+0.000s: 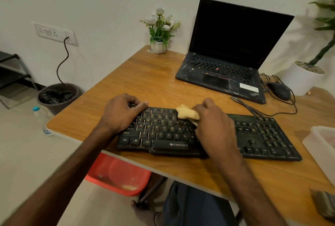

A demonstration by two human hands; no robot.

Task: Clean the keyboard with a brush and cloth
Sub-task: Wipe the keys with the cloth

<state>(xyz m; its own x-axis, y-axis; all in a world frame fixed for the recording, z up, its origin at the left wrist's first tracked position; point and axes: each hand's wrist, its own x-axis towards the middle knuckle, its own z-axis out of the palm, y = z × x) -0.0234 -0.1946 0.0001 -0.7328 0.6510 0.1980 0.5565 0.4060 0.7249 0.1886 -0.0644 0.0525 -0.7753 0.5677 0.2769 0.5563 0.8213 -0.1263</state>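
Head: right hand (213, 127) grips cloth (187, 114) on keyboard (163, 131).

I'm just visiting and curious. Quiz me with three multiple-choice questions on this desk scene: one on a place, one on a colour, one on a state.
1. Where does the laptop stand?
A) beyond the keyboard, near the wall
B) on the floor
C) on a chair

2. What colour is the cloth in the right hand?
A) blue
B) tan
C) red

3. How is the laptop's screen?
A) lit with a picture
B) lid closed
C) open, dark

Answers:
1 A, it sits behind the keyboard by the wall.
2 B, the wad is pale tan.
3 C, the lid is raised and the screen is black.
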